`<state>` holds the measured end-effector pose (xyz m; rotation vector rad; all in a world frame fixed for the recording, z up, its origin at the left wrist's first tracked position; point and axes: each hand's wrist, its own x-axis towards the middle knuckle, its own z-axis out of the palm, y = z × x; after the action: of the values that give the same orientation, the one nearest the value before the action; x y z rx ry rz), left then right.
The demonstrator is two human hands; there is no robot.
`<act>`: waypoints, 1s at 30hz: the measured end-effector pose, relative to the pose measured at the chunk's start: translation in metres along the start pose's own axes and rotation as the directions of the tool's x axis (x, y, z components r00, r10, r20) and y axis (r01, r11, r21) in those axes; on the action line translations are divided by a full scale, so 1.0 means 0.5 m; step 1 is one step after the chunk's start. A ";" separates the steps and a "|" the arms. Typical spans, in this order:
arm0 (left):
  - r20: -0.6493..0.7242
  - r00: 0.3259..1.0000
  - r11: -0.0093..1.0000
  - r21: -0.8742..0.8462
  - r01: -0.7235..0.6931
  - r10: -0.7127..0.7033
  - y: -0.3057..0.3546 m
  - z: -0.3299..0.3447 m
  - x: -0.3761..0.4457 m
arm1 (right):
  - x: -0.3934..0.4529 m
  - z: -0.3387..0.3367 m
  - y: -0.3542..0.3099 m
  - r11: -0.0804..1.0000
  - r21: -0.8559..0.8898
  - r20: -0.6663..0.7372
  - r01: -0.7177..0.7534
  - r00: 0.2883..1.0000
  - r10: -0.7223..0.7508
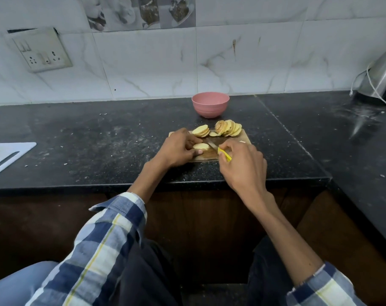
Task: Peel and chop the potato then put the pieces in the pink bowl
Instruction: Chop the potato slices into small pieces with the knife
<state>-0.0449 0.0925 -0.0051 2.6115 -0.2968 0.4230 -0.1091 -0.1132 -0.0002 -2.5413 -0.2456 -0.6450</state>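
From the head view I see my left hand point(178, 149) holding a potato piece point(201, 146) at the near edge of the cutting board point(246, 139). My right hand point(242, 164) grips the yellow-handled knife point(224, 156). Potato slices point(228, 128) lie along the far edge. The pink bowl point(210, 105) stands just behind, on the counter point(99, 140).

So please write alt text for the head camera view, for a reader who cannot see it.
A person's left hand holds a potato piece on a wooden cutting board while the right hand cuts it with a yellow-handled knife. Slices lie behind; a pink bowl stands beyond.
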 end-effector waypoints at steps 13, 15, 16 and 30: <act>-0.150 0.979 0.982 -0.149 0.114 -0.137 0.010 0.030 -0.007 | 0.025 -0.008 -0.057 0.987 -0.162 0.050 0.010 0.999 -0.002; -0.169 0.972 0.973 -0.189 0.130 -0.162 0.017 0.036 -0.012 | 0.022 0.005 -0.060 0.985 -0.173 0.042 0.024 0.999 -0.017; -0.178 0.969 0.970 -0.204 0.135 -0.172 0.018 0.038 -0.013 | 0.020 0.012 -0.062 0.983 -0.181 0.042 0.032 0.999 -0.025; -0.207 0.959 0.940 -0.318 0.120 -0.193 0.027 0.041 -0.027 | -0.037 0.053 -0.067 0.986 -0.164 0.030 0.009 1.000 -0.004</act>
<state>-0.0564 0.0726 -0.0213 2.2380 -0.0634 0.5767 -0.1245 -0.0719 -0.0150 -2.7104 -0.2193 -0.6552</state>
